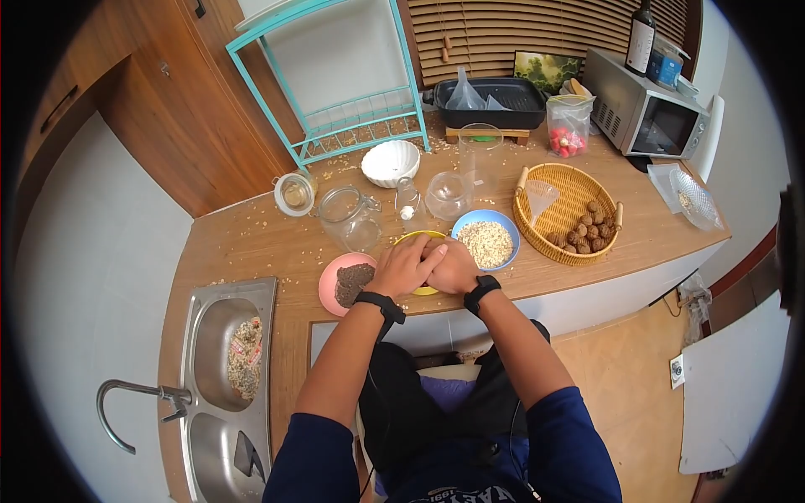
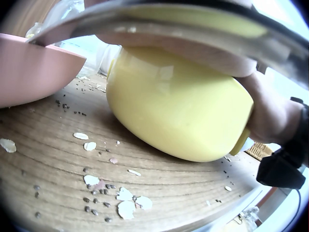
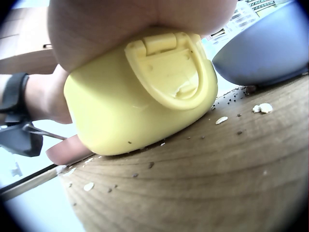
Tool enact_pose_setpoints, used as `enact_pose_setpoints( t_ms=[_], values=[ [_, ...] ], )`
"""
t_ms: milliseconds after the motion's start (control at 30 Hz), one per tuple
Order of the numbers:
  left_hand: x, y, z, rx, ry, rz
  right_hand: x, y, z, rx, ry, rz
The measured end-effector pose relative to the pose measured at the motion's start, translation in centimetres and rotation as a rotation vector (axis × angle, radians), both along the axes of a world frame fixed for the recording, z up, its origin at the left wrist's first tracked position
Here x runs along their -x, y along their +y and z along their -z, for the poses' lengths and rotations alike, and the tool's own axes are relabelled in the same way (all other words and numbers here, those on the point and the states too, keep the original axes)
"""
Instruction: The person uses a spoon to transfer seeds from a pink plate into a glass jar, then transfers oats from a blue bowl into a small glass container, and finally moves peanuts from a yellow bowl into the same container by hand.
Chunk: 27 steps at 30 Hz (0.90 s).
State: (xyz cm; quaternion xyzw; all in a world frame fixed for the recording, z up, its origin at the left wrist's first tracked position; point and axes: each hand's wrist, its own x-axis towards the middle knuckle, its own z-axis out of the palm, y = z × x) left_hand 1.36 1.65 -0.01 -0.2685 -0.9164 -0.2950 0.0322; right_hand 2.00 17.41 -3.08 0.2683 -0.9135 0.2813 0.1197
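Both hands meet over a yellow bowl point(image 2: 178, 111) at the counter's front edge. My left hand point(image 1: 401, 264) overlaps my right hand point(image 1: 455, 267), fingers against it; whatever lies between the palms is hidden. In the right wrist view a folded yellow handle point(image 3: 171, 72) shows on the bowl's side below the right palm. A pink bowl point(image 1: 324, 291) of dark ground or seedlike material point(image 1: 354, 283) stands just left of the hands. Right of them is a blue bowl point(image 1: 513, 243) of oat flakes point(image 1: 486, 245). Loose flakes point(image 2: 126, 210) and dark seeds are scattered around the yellow bowl.
Behind the hands stand an open glass jar point(image 1: 348, 222), a small bottle point(image 1: 407, 201) and a white bowl point(image 1: 390, 163). A wicker basket point(image 1: 526, 226) with several walnuts point(image 1: 594, 228) sits at the right. At the left is a steel sink point(image 1: 272, 314).
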Motion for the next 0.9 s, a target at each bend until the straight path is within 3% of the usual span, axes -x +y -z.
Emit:
enact_pose_setpoints(
  t_ms=[900],
  values=[
    [0.0,-0.2,-0.1,0.052,-0.039,-0.023,0.4,-0.2,1.2,0.002,0.066,0.025]
  ],
)
